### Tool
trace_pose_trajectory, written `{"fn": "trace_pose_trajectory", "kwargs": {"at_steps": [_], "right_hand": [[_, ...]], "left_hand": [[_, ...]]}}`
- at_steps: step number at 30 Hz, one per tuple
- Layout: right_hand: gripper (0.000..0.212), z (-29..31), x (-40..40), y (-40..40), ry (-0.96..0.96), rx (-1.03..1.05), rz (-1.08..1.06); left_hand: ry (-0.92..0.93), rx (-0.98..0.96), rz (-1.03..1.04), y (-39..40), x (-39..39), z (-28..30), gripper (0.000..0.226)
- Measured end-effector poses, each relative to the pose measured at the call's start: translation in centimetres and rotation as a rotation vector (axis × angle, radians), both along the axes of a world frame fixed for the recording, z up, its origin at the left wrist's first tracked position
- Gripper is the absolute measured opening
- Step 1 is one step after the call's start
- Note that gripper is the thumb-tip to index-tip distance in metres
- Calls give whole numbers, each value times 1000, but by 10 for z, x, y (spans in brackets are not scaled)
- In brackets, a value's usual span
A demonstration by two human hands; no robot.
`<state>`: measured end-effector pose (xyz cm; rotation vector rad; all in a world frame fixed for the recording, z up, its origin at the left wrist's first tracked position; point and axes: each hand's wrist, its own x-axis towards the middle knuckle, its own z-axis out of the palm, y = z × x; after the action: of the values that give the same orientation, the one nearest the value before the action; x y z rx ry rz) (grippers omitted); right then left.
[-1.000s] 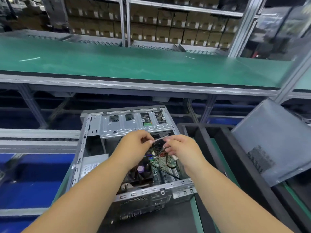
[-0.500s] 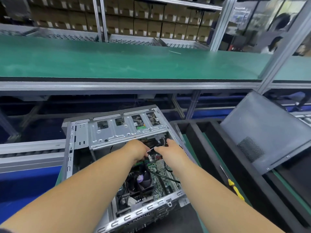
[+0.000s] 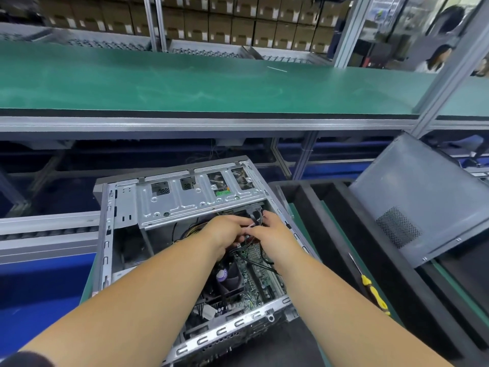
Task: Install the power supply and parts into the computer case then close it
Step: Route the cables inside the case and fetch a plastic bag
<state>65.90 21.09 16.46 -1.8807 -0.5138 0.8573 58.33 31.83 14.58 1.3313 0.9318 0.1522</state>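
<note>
Pinching a thin bundle of cables (image 3: pixel 252 225) between us, we had both hands deep in the open computer case (image 3: pixel 124 205), just under the edge of the metal drive cage (image 3: pixel 195 205). Our left hand (image 3: pixel 227 231) curled its fingers around the near end of the bundle, and our right hand (image 3: pixel 272 231) gripped the far end where a small plug seemed to sit; the exact plug and its socket were hidden behind our fingers. Neither grip was released. Below our wrists lay the green circuit board (image 3: pixel 254 276) and the dark cooling fan (image 3: pixel 227 276), with more loose black wires (image 3: pixel 262 263) looping across the board. The case lay on its side on the bench (image 3: pixel 87 287), open face up. Its grey side panel (image 3: pixel 423 197) leaned in a black tray (image 3: pixel 330 234) well to the right, and a yellow-handled screwdriver (image 3: pixel 373 292) rested beside the case on that side.

We judged the wiring step was under way, with closing the case yet to come. Working half blind, we could press the plug in crooked and bend its pins. Pulling too hard on the bundle could tug another wire loose. Slack left over the fan could catch its blades, and cables left proud of the frame could be pinched under the panel.
</note>
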Motion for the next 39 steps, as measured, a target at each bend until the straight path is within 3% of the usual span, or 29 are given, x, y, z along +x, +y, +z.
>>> {"fn": "trace_pose_trajectory", "kwargs": {"at_steps": [4,6,14,18,22,26,32,35,39], "right_hand": [[24,-1,0,-1,-69,41,-33],[26,-2,-2,-3,-155,0,-47],[19,11,0,-3,-811,-318,61],[4,20,5,2,-976,-394,161],[14,26,9,7,-1162,-420,266],[20,24,16,6,-1139,-301,204],[19,20,25,-1,-944,-35,10],[17,18,26,-3,-872,41,46],[7,16,28,-3,-777,111,73]], "left_hand": [[-32,-6,3,0,4,-4,32],[-45,-21,9,-1,6,-4,29],[-27,3,-118,0,8,-2,29],[-45,-23,-137,2,8,-1,30],[-33,-48,-166,3,6,1,31],[13,-6,-180,3,0,12,31],[121,417,-225,9,-15,27,26],[85,517,-144,9,-16,30,25],[-58,488,-119,5,-15,32,22]]}}
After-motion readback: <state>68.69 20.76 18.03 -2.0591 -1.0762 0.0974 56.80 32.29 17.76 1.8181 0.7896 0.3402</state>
